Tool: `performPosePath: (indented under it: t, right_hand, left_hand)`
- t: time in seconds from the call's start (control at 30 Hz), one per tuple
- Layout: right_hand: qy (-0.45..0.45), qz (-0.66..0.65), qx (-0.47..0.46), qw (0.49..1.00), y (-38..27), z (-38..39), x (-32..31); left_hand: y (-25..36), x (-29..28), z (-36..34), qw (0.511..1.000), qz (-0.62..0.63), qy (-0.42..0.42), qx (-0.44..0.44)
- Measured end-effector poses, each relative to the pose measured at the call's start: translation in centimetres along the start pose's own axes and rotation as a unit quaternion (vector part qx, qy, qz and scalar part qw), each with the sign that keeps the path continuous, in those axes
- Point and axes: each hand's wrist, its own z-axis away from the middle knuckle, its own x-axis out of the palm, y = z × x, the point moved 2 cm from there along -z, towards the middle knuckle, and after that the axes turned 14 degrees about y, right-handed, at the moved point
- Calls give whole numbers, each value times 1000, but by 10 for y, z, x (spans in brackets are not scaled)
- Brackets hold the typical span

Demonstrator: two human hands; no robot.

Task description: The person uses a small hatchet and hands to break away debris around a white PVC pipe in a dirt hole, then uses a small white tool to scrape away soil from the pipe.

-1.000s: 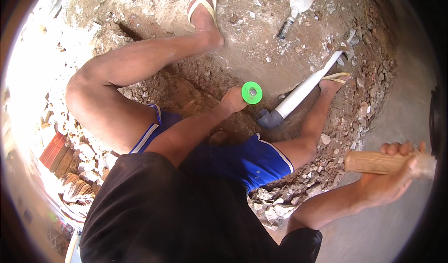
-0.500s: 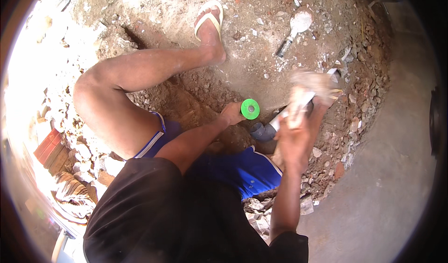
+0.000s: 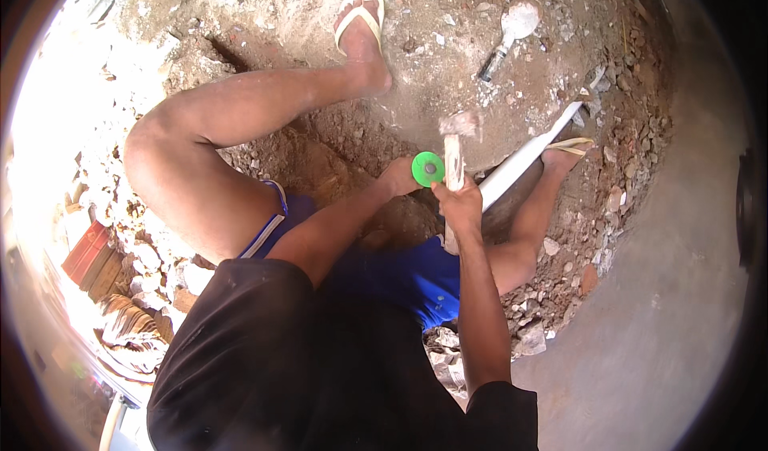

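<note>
My left hand (image 3: 398, 177) is closed around a chisel with a round green hand guard (image 3: 428, 169). The grey metal end shows at the guard's centre, and the shaft below is hidden. In my right hand (image 3: 462, 205) is a hammer (image 3: 454, 157) with a pale wooden handle, gripped partway along. Its head, slightly blurred, lies just beyond the guard and apart from it. A white pipe (image 3: 518, 165) slants through the dug ground to the right of my right hand; its near end is hidden behind that hand.
A dusty trowel (image 3: 520, 21) lies on the packed dirt at the far right. Broken rubble (image 3: 532, 339) lines the trench, bordered by a smooth grey floor (image 3: 640, 323). Red bricks (image 3: 86, 253) are stacked at the left. My sandalled feet rest on the far ground and beside the pipe.
My right hand has swung the hammer left, from above the pipe to beside the green guard. More of the white pipe now shows. My left hand has barely moved.
</note>
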Motion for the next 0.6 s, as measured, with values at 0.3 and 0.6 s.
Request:
performPosePath:
  t: [0.3,0.6]
  right_hand:
    - [-18,122,-117,985,16,-45,41]
    - [45,-81,-43,995,71,54,0]
  left_hand:
    - [29,7,27,993,-112,32,11]
    - [56,12,93,987,-72,-68,130]
